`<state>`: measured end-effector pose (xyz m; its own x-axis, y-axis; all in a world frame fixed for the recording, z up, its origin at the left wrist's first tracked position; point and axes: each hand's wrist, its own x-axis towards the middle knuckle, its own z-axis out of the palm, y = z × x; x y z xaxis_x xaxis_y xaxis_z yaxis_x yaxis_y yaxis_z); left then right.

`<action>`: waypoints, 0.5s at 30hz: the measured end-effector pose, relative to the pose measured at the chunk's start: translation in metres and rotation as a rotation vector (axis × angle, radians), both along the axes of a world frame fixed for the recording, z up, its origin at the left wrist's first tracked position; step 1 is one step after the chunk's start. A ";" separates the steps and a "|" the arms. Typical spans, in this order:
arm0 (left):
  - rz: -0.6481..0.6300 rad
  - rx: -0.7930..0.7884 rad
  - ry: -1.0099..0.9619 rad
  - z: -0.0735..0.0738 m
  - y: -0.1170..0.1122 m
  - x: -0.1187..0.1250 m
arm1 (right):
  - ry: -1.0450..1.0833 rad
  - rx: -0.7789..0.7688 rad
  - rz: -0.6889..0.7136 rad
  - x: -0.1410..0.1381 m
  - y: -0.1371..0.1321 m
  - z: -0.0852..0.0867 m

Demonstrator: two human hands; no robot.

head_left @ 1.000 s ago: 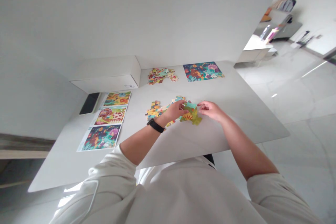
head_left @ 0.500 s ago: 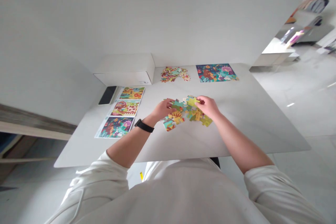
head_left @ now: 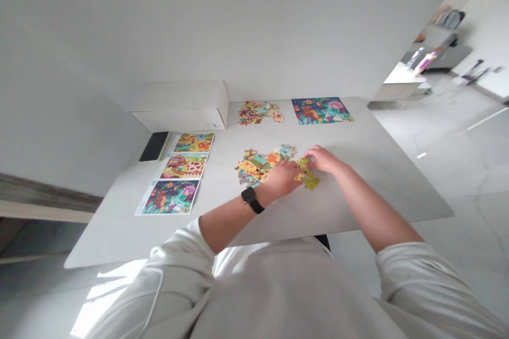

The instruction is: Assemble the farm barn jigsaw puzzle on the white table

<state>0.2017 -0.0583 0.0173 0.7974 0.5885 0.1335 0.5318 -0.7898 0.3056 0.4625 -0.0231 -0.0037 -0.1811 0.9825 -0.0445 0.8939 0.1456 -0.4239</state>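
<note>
Colourful jigsaw pieces [head_left: 251, 166] lie in a loose heap on the table in front of me. My left hand [head_left: 283, 178], with a black watch [head_left: 253, 200] on its wrist, reaches across the right part of this heap. Its fingers stretch rightward over the pieces and hide some of them. Beside it, my right hand [head_left: 323, 159] pinches a yellow-green puzzle piece [head_left: 304, 163] at the heap's right edge. Another green puzzle piece [head_left: 312, 182] lies just below those fingers.
A second heap of puzzle pieces [head_left: 260, 111] lies at the back, beside a dark picture sheet [head_left: 321, 110]. To the left are a strip of three printed pictures [head_left: 183, 166], a phone [head_left: 154, 146] and a white box [head_left: 178, 117]. A wall [head_left: 254, 26] rises behind the table [head_left: 369, 169].
My left hand has moved right, from the heap's left side across to its right part. My right hand has shifted slightly right, lowering a green piece at the heap's edge. The view has shifted slightly.
</note>
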 end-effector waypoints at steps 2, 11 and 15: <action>-0.085 0.035 0.052 -0.007 -0.014 0.026 | -0.008 -0.012 -0.039 0.009 -0.002 -0.002; -0.254 0.119 0.118 -0.020 -0.038 0.041 | 0.062 -0.075 -0.144 0.031 -0.025 -0.006; -0.277 0.093 0.105 -0.017 -0.044 0.030 | -0.019 -0.088 -0.124 0.029 -0.031 0.001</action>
<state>0.2320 -0.1024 -0.0001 0.9381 0.3359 0.0849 0.3172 -0.9312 0.1798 0.4920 -0.0542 -0.0022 -0.0565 0.9894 -0.1338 0.9106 -0.0039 -0.4133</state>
